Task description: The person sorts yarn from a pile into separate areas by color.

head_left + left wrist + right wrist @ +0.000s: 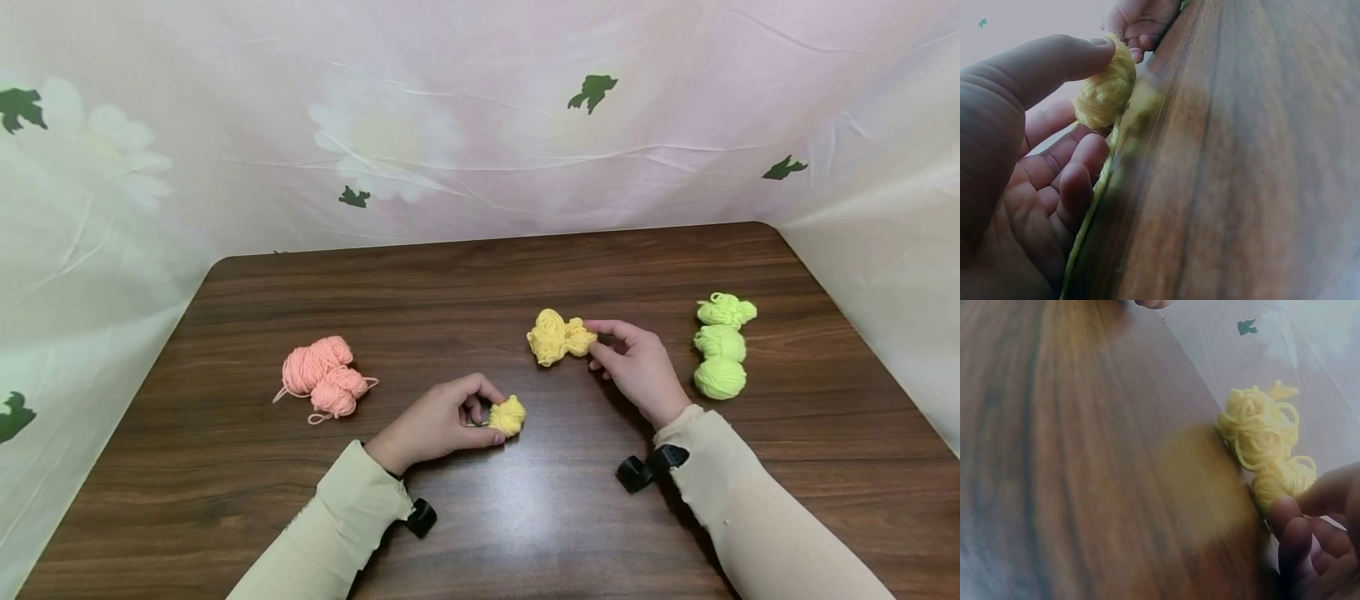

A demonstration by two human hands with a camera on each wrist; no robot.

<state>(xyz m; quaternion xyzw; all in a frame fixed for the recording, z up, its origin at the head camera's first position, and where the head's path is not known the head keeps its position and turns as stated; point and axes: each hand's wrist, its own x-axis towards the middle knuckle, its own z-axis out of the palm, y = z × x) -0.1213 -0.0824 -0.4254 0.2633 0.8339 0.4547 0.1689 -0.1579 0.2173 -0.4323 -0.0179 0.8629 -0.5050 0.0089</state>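
In the head view my left hand [442, 421] pinches a small yellow yarn ball [507, 416] between thumb and fingers, near the middle of the table. The left wrist view shows that yarn ball [1109, 90] close up, with a loose strand [1094, 209] trailing down from it past the curled fingers. Farther back and to the right, my right hand [636, 367] has thumb and forefinger at the right end of a yellow yarn cluster [551, 337]. In the right wrist view the fingertips pinch the near end of this yarn cluster [1263, 434], which lies on the table.
Pink yarn balls [318, 371] lie grouped on the left of the dark wooden table [420, 308]. Several lime-green yarn balls [721, 342] form a column on the right. A flowered cloth [480, 125] hangs behind the table and along its sides.
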